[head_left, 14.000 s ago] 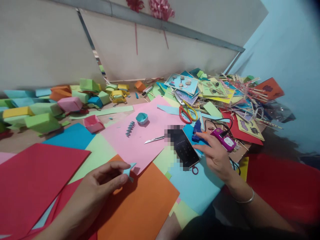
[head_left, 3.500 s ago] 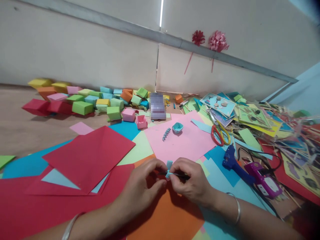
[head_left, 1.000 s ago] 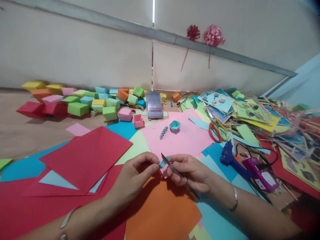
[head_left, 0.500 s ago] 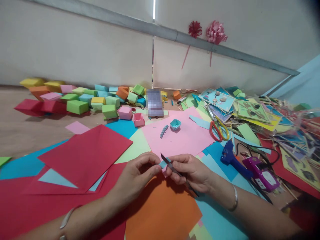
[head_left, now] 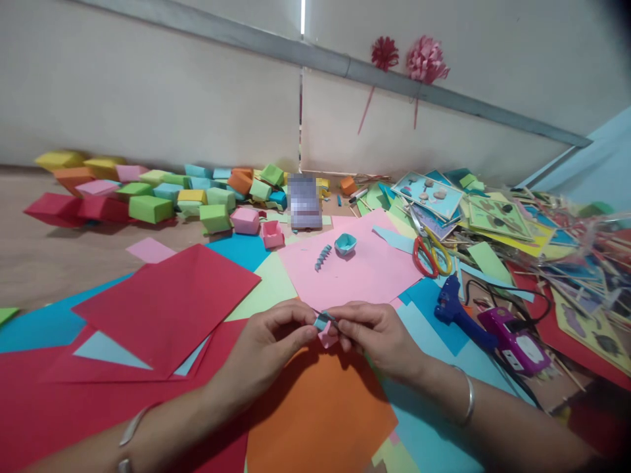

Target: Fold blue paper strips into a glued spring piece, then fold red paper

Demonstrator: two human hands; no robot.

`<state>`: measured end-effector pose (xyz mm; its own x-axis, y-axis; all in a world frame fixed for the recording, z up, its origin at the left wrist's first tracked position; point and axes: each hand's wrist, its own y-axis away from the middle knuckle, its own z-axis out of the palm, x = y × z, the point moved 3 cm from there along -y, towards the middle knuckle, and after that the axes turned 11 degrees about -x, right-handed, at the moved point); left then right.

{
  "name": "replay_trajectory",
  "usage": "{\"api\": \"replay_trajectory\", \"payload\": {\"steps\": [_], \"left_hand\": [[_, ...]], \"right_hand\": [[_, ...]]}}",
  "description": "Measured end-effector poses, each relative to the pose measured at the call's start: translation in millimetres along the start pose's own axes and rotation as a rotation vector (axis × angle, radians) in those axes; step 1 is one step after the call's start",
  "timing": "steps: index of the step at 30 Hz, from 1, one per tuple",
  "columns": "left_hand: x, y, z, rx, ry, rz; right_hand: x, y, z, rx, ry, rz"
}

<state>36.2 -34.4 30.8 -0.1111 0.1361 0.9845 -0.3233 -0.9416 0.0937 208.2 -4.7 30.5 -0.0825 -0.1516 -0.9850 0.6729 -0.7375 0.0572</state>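
I pinch a small blue paper piece (head_left: 320, 322) between the thumb and fingers of my left hand (head_left: 276, 340), above the orange sheet (head_left: 320, 420). My right hand (head_left: 382, 334), closed around a slim dark tool (head_left: 331, 316), meets it there; the tool's tip lies at the blue paper, and much of the tool is hidden by my fingers. A small pink piece (head_left: 327, 337) shows just below the blue one. Beyond my hands, on the pink sheet (head_left: 362, 282), sit a teal paper cup (head_left: 346, 245) and, beside it, a zigzag strip (head_left: 323, 258). To the right are the scissors (head_left: 420, 257), blue glue gun (head_left: 451, 305) and purple device (head_left: 515, 341); to the left, a red sheet (head_left: 167, 302). Folded paper boxes (head_left: 150, 209) crowd the back of the tabletop (head_left: 29, 256).
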Motion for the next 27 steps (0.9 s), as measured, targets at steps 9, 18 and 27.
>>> {"api": "replay_trajectory", "payload": {"steps": [9,18,27], "left_hand": [[0,3,-0.8,0.000,0.008,0.004],[-2,4,-0.1,0.018,0.074,-0.018],[-5,2,-4.1,0.035,0.057,-0.005]], "right_hand": [[-3,9,6,0.056,0.639,-0.439],[-6,13,14,0.050,1.045,-0.602],[-2,4,16,0.133,0.846,-0.273]]}}
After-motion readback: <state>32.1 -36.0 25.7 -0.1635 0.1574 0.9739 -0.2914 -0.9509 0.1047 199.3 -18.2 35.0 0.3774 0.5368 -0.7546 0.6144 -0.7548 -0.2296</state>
